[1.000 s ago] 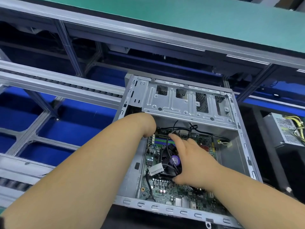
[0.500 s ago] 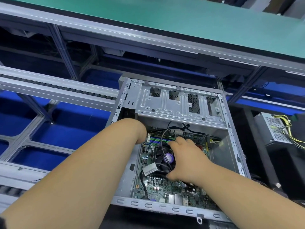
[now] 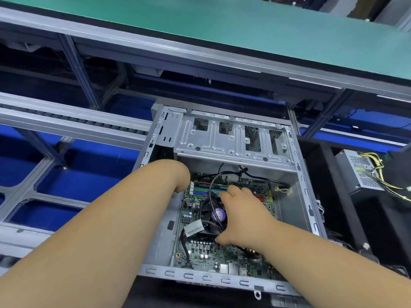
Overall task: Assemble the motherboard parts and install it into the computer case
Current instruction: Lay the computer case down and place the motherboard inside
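Note:
An open grey computer case [image 3: 222, 280] lies on its side, with the green motherboard [image 3: 209, 256] inside it. At the board's middle sits a black CPU cooler [image 3: 211, 210] with a purple hub label. My right hand [image 3: 242, 216] spans the cooler, thumb at its near edge and fingers curled over its far edge. A black cable [image 3: 211, 187] loops over the cooler beside those fingers. My left hand [image 3: 180, 185] reaches down into the case's left side near the memory slots [image 3: 200, 192]; the bent wrist hides its fingers.
The case's drive cage [image 3: 222, 141] overhangs the far end of the board. A grey power supply [image 3: 360, 170] with yellow wires stands to the right. A green-topped bench [image 3: 222, 25] runs across the back, and conveyor rails [image 3: 66, 121] over blue flooring lie to the left.
My right hand has drawn back from the cable at the board's far edge and settled over the cooler. My left arm stays in the case's left side.

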